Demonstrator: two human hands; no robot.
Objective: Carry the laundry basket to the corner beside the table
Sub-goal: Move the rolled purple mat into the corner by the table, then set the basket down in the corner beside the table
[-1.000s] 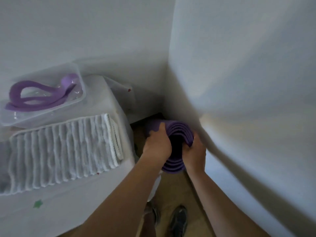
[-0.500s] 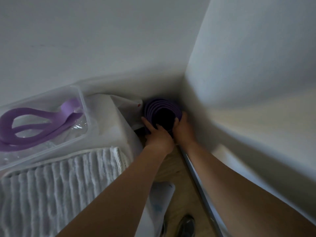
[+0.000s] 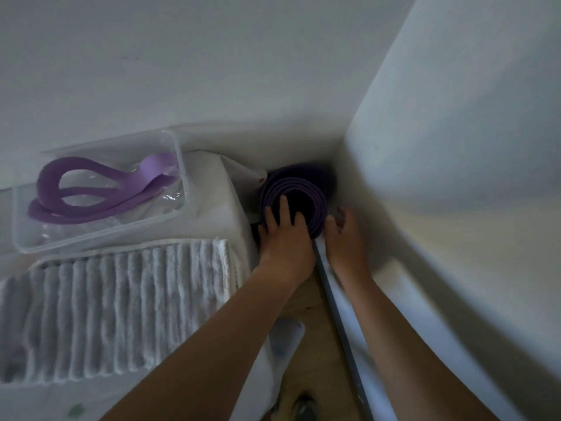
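Note:
A purple rolled mat (image 3: 303, 183) stands on end in the corner where the two white walls meet, just right of the table (image 3: 218, 189). I look down into its dark hollow. My left hand (image 3: 285, 238) grips the near rim, fingers hooked over the edge into the hollow. My right hand (image 3: 346, 238) is at the roll's right side with fingers spread; only the thumb is near the rim. The lower part of the roll is hidden behind my hands and the table.
The white-covered table holds a clear plastic box (image 3: 179, 165) with a purple band (image 3: 91, 189) and a folded white ribbed towel (image 3: 121, 299). A narrow strip of wooden floor (image 3: 300, 302) runs between table and right wall. My shoe (image 3: 303, 405) shows below.
The roll has gone from tilted in both hands into the corner, standing upright. My right hand has loosened and spread beside it. My view has moved closer over the corner.

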